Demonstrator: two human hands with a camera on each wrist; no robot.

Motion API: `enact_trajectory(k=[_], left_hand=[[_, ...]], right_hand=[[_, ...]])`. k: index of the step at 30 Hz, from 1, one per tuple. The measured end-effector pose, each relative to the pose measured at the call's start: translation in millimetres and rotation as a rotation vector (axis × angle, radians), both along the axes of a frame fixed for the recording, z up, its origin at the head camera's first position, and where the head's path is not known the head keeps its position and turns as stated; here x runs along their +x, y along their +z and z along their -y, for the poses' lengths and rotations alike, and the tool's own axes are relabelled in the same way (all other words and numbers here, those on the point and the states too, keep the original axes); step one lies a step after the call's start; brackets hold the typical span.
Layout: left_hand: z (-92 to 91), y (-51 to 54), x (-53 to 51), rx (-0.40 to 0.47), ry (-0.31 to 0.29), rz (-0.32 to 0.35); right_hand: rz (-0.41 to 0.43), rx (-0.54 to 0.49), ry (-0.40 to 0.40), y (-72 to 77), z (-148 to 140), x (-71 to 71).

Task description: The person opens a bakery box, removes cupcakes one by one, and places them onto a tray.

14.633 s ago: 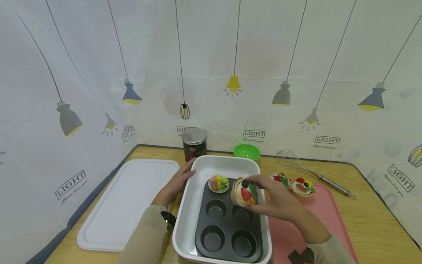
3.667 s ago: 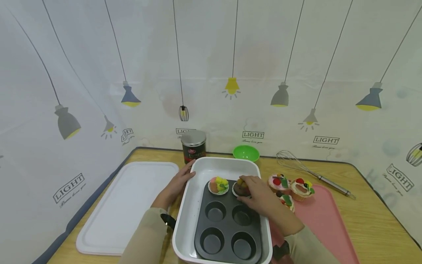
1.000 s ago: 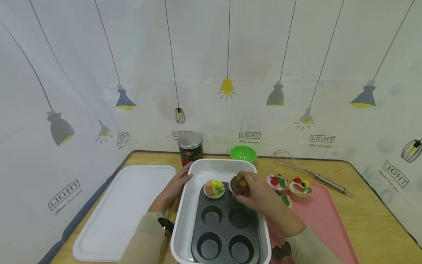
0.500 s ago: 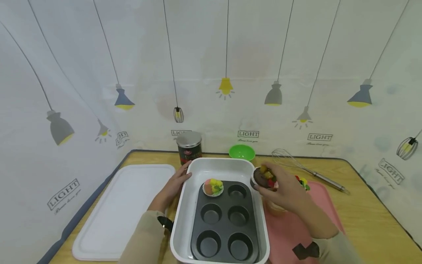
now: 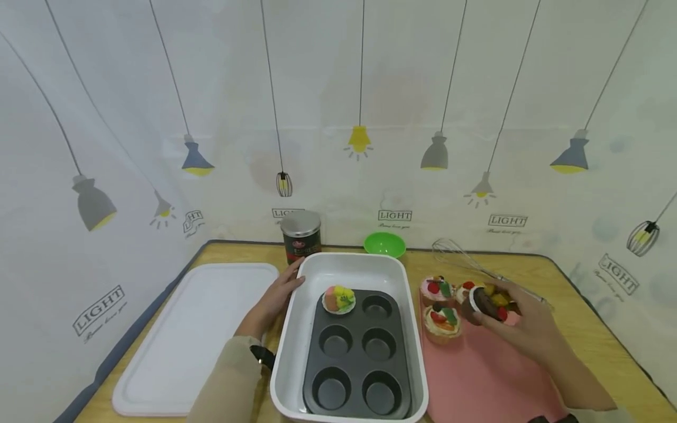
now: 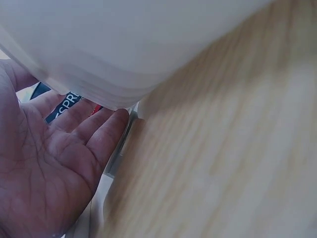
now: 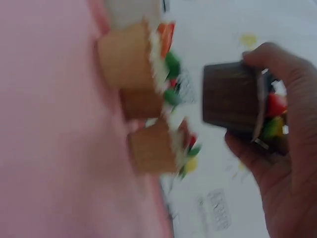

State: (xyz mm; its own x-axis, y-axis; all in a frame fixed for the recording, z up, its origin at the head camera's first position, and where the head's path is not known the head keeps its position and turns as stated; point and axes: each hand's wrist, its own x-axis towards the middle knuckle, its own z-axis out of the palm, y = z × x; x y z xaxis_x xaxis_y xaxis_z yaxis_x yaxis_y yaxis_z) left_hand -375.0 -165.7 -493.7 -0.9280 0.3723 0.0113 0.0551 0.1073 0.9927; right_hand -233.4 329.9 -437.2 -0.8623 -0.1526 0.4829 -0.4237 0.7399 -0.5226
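Observation:
My right hand [image 5: 534, 329] grips a chocolate cupcake [image 5: 478, 302] topped with fruit, tilted above the pink tray [image 5: 486, 376]. In the right wrist view, fingers and thumb hold this dark cupcake [image 7: 230, 96] near its top, off the tray. Beside it stand a cream cupcake [image 5: 441, 323], a pink-topped cupcake [image 5: 436, 289] and another, partly hidden one [image 5: 464, 289]. My left hand [image 5: 275, 302] rests at the left rim of a white baking dish [image 5: 288, 364], its fingers straight against the outer wall. Inside lies a dark muffin tin [image 5: 357, 358], with one fruit-topped cupcake [image 5: 339, 299] in its far-left cup.
A white tray [image 5: 195, 341] lies to the left. Behind the dish stand a dark canister [image 5: 301, 238] with a silver lid and a green bowl [image 5: 385, 244]. A wire whisk [image 5: 455, 252] lies at the back right, partly behind my right hand.
My right hand has lifted the chocolate cupcake out of the tin's far-right cup and carried it right, over the pink tray. The left hand stays at the dish.

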Motion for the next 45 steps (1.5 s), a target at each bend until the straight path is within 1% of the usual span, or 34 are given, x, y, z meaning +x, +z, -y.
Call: enact_trajectory(k=[2, 5, 7, 10, 11, 13, 17, 21, 26, 28, 33, 38, 42, 43, 45], left_hand=[[0.3, -0.5, -0.2, 0.007, -0.005, 0.000], [0.8, -1.3, -1.1, 0.022, -0.003, 0.002], [0.8, -0.9, -1.3, 0.031, 0.001, 0.000], [1.0, -0.1, -1.4, 0.020, 0.007, -0.005], [0.8, 0.2, -1.6, 0.019, 0.007, -0.004], [0.7, 1.3, -1.6, 0.011, 0.004, -0.006], [-0.1, 3.7, -1.2, 0.012, 0.000, -0.001], [-0.2, 5.8, 0.0, 0.006, 0.007, -0.006], [0.0, 6.4, 1.6, -0.005, 0.008, -0.008], [-0.6, 6.3, 2.4, -0.003, 0.015, -0.003], [-0.6, 4.5, 1.7, 0.002, 0.001, -0.004], [0.5, 1.3, -1.5, -0.003, -0.005, 0.002], [0.7, 1.9, -0.9, -0.012, 0.000, -0.005], [0.6, 2.1, -0.6, -0.010, 0.002, -0.005], [0.5, 2.8, 0.4, -0.009, 0.005, -0.011]], right_hand=[[-0.017, -0.065, 0.002, -10.6, -10.5, 1.8], [-0.026, -0.120, 0.032, -26.3, -20.1, 3.2], [-0.017, -0.136, 0.056, -35.0, -22.5, 3.3], [-0.012, -0.147, 0.089, -44.6, -23.2, 1.9], [-0.009, -0.141, 0.087, -46.8, -22.8, 1.4], [-0.014, -0.113, 0.059, -50.4, -21.8, 2.0], [-0.017, -0.080, 0.012, -54.0, -20.4, 4.7], [-0.006, -0.088, 0.027, -54.5, -19.9, 4.8], [0.006, -0.045, 0.037, -56.6, -20.3, 4.7], [0.002, -0.049, 0.060, -57.3, -20.5, 5.0], [-0.007, -0.058, 0.125, -59.2, -20.1, 5.6], [-0.007, -0.045, 0.111, -60.2, -20.3, 5.9], [-0.021, -0.043, 0.111, -60.0, -20.5, 4.8], [-0.019, -0.047, 0.114, -59.6, -20.4, 4.6], [0.003, -0.034, 0.095, -58.3, -20.1, 5.3]])
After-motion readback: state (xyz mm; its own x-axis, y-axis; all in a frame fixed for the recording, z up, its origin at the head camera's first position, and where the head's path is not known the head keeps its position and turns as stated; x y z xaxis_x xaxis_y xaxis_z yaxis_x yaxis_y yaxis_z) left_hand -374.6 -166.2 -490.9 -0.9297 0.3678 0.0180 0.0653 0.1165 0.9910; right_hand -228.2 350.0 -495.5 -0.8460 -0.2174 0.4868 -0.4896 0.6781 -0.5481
